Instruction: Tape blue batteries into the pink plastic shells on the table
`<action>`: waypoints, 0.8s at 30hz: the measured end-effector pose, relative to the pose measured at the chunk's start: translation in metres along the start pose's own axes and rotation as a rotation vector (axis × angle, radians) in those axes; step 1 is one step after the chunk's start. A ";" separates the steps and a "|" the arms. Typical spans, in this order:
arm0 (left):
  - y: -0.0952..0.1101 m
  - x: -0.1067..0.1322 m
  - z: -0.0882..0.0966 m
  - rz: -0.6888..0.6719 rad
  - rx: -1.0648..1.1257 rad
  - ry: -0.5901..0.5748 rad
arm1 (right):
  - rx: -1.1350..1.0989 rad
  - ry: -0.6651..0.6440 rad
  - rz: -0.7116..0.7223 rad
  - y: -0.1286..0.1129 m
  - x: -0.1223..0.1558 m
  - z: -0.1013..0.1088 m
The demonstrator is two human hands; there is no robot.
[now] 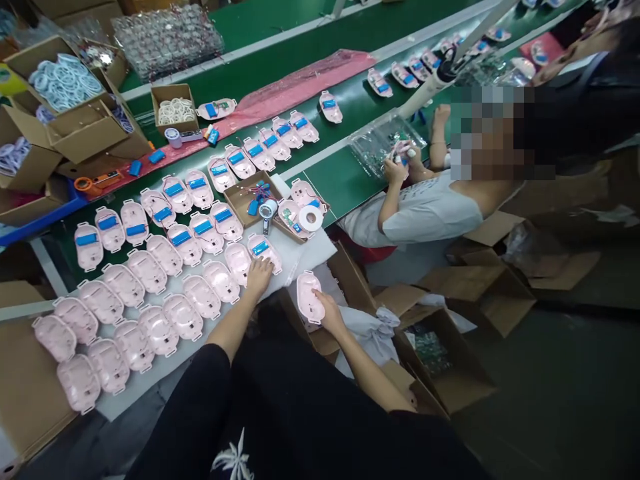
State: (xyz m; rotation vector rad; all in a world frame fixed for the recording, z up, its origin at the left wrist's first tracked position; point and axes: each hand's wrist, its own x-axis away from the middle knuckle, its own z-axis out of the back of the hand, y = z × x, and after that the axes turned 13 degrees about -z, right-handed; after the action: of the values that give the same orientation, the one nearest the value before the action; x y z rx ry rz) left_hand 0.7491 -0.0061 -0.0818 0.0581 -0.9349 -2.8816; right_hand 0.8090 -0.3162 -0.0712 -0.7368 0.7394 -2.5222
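Observation:
My right hand (329,312) grips a pink plastic shell (309,297) and holds it off the bench edge, above my lap. My left hand (259,275) rests fingers-down on the white sheet (300,257), touching a pink shell with a blue battery (264,250); whether it grips that shell is unclear. Rows of pink shells (150,300) lie on the sheet to the left, the nearer ones bare. The farther rows (200,227) each carry a blue battery.
A shallow cardboard tray (239,197) holds wired parts, a tape roll (311,217) and a small tool. Cardboard boxes (65,120) with white rings stand at far left. A co-worker's hand (396,167) works at the green conveyor (340,180). Open boxes (450,373) sit on the floor.

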 end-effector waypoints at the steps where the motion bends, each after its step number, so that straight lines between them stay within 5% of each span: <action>1: 0.001 -0.007 0.003 -0.005 0.014 0.015 | 0.012 0.000 0.014 -0.002 -0.004 0.005; 5: 0.013 0.009 0.039 0.017 0.045 0.138 | 0.154 -0.084 0.100 -0.026 -0.039 0.016; 10: 0.042 0.100 0.098 0.060 0.082 0.384 | 0.420 -0.269 0.278 -0.109 -0.122 -0.011; 14: 0.054 0.176 0.123 0.162 0.087 0.615 | 0.526 -0.292 0.321 -0.162 -0.179 -0.039; 18: 0.052 0.232 0.130 0.305 0.021 0.686 | 0.552 -0.245 0.281 -0.164 -0.194 -0.046; 24: 0.040 0.280 0.141 0.422 -0.091 0.813 | 0.406 -0.131 0.187 -0.151 -0.167 -0.073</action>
State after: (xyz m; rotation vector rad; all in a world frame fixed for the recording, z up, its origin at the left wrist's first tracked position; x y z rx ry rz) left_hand 0.4644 0.0113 0.0552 0.8342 -0.5562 -2.1744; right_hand 0.8612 -0.0873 -0.0966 -0.6466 0.2257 -2.3211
